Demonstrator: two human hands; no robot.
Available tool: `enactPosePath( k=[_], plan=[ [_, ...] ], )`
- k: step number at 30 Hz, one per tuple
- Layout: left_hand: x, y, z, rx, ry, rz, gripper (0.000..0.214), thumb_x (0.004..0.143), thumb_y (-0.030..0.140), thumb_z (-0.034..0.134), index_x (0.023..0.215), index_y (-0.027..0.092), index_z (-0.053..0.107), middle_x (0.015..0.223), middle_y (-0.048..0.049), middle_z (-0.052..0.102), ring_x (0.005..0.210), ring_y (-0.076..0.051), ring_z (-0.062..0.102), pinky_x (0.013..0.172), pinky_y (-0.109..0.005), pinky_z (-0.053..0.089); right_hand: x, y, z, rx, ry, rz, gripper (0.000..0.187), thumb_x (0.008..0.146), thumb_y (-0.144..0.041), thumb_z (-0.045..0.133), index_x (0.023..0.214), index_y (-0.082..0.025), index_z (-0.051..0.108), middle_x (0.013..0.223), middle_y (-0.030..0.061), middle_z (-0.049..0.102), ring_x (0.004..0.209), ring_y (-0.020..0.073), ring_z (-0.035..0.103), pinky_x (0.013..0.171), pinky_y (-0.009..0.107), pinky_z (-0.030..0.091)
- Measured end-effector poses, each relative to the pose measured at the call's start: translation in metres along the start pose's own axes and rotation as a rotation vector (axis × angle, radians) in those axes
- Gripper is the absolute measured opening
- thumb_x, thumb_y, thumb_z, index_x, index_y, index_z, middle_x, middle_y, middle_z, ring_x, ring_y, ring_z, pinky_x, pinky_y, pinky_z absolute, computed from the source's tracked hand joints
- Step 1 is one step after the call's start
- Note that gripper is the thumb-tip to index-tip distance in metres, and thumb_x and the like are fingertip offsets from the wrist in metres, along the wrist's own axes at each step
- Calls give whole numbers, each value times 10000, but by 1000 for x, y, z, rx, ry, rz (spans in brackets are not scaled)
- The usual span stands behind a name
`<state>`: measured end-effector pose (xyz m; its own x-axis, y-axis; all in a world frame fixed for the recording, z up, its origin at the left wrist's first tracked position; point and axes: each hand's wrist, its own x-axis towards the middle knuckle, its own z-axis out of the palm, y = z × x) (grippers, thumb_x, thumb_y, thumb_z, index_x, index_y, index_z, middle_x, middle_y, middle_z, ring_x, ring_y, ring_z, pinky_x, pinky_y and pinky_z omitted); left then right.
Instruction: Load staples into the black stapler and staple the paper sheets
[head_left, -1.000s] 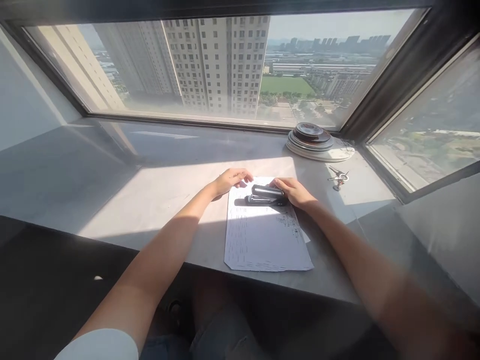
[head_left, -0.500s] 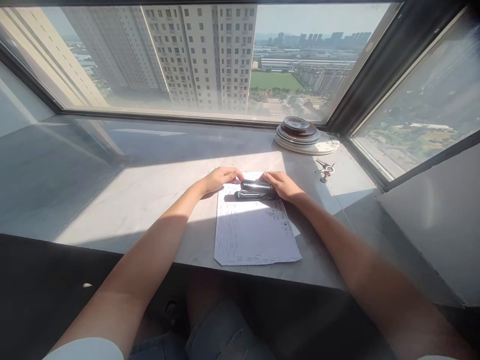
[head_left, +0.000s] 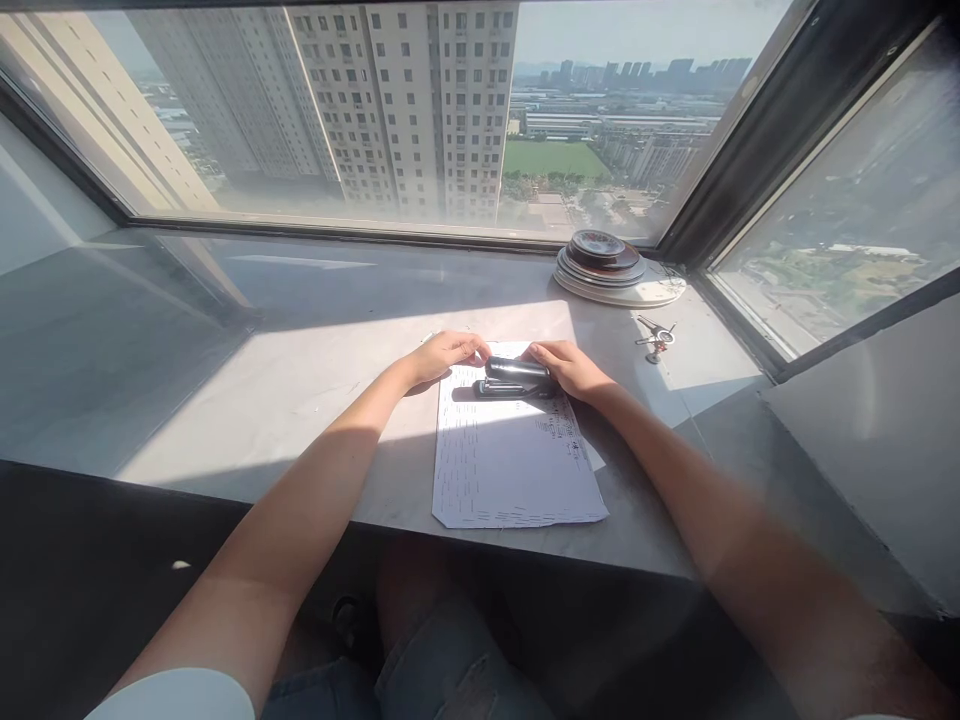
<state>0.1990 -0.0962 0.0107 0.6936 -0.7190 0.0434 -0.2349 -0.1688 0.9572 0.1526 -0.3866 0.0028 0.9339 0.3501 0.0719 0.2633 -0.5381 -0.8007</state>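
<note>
A black stapler [head_left: 517, 371] lies across the upper part of a white sheet of paper [head_left: 517, 470], its narrow end toward the left. My right hand [head_left: 574, 370] is wrapped round the stapler's right end, the thumb along its far side. My left hand [head_left: 450, 355] rests at the paper's upper left edge, fingers bent and pressed together, the fingertips close to the stapler's left end. What lies between those fingertips is hidden. Rows of short dark strokes run along the paper's left and bottom edges, with handwriting at its right.
A stack of plates or lids [head_left: 600, 270] stands on the stone sill [head_left: 337, 320] by the window corner. Closer in is a small metal piece with a round dial [head_left: 658, 340]. The sill's front edge runs just above my lap.
The whole view has shifted slightly, so everything sits a little further right. Both hands and the stapler keep nearly the same places on the paper.
</note>
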Motion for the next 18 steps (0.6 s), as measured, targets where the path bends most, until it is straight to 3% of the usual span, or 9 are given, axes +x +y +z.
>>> enactPosePath(
  k=[12, 15, 18],
  plan=[
    [1, -3, -1, -8, -2, -7, 426, 1082, 536, 556, 1051, 180, 789, 1106, -100, 720, 1047, -208, 654, 1044, -415, 465, 1, -1, 0, -8, -5, -18, 627, 1039, -702, 406, 904, -173, 716, 757, 37, 599, 683, 196, 493, 709, 351, 394],
    [1, 0, 0, -6, 19, -21, 417, 1093, 505, 542, 1042, 175, 791, 1080, -99, 721, 1019, -210, 660, 1005, -419, 473, -3, -6, 0, -9, 67, -91, 637, 1029, -752, 440, 895, -183, 694, 794, 58, 628, 694, 209, 514, 708, 360, 409],
    [0, 3, 1, 9, 30, -42, 400, 1095, 485, 540, 1051, 176, 791, 1100, -106, 725, 1047, -228, 658, 975, -426, 480, -9, -15, 1, 45, 151, -191, 614, 1041, -758, 453, 946, -201, 695, 943, 94, 682, 836, 251, 581, 745, 364, 447]
  ],
)
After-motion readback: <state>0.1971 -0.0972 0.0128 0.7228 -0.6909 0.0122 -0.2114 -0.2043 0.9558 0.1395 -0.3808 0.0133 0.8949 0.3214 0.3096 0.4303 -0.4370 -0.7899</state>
